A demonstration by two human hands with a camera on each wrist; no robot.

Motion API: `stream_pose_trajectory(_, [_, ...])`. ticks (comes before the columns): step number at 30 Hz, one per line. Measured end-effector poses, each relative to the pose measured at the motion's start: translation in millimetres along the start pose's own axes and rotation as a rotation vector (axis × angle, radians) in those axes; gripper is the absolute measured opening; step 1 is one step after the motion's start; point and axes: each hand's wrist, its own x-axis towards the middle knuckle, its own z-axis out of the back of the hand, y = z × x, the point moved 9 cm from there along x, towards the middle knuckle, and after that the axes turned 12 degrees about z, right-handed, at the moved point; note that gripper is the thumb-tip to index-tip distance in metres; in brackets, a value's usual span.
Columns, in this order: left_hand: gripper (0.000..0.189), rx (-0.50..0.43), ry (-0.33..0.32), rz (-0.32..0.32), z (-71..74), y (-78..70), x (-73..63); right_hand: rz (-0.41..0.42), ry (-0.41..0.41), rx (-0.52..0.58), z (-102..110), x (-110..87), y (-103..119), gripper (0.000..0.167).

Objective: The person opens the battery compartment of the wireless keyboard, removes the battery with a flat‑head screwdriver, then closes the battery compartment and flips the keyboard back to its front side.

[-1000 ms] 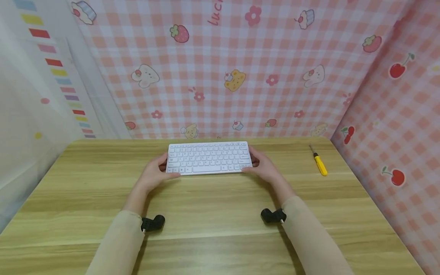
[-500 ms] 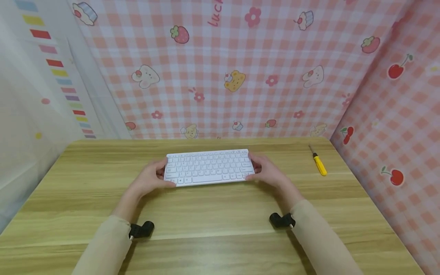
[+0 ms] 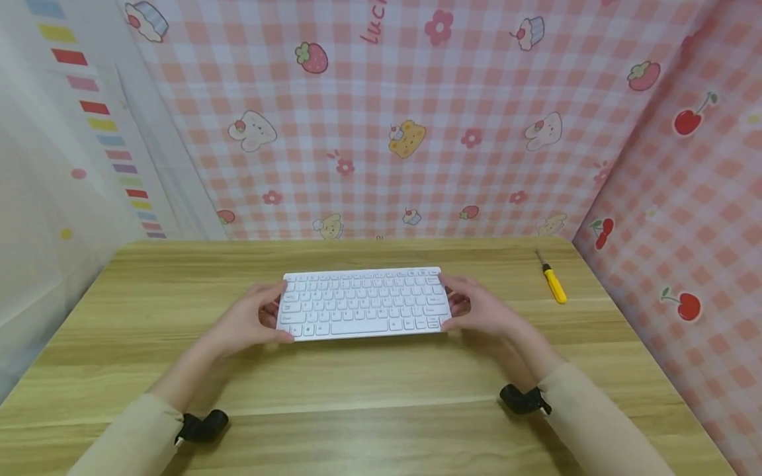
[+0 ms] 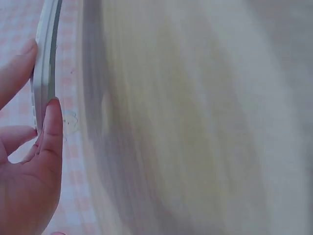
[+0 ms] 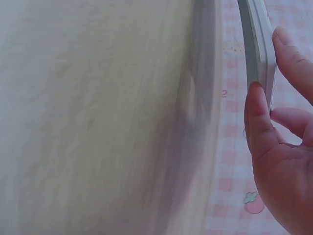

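Observation:
A compact white keyboard is held level between both hands above the table, keys facing up. At its left end, my left hand grips it, thumb at the near corner and fingers bent around the side and under. My right hand grips the opposite end in the same way. The left wrist view shows the keyboard's thin edge between the thumb and fingers of the left hand, away from the tabletop. Its other end appears in the right wrist view, pinched by the right hand.
A screwdriver with a yellow handle lies near the right edge of the wooden table. Pink checked cloth hangs behind the table and along its right side; a whitish curtain hangs on the left.
Both hands have brought the keyboard nearer to the body from the table's far edge, and it looks larger now. The forearms have spread apart. The screwdriver has stayed put.

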Motion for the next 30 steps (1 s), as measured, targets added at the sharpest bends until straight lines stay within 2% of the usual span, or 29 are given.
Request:
stream_pose_trajectory(5, [0.101, -0.007, 0.016, -0.006, -4.9, -7.4, -13.0, 0.026, 0.020, -0.014, 0, -14.8, 12, 0.096])
stream_pose_trajectory(12, [0.101, -0.003, 0.037, 0.007, -18.9, -4.8, -26.1, 0.029, 0.040, -0.025, -3, -33.4, 12, 0.095])
stream_pose_trajectory(20, [0.099, -0.023, 0.067, 0.019, -29.3, -0.6, -31.0, 0.031, 0.097, -0.029, -16, -45.6, 5, 0.093])
stream_pose_trajectory(30, [0.096, -0.007, 0.095, -0.003, -32.6, 6.6, -34.4, 0.026, 0.144, -0.014, -26, -49.2, 2, 0.093])
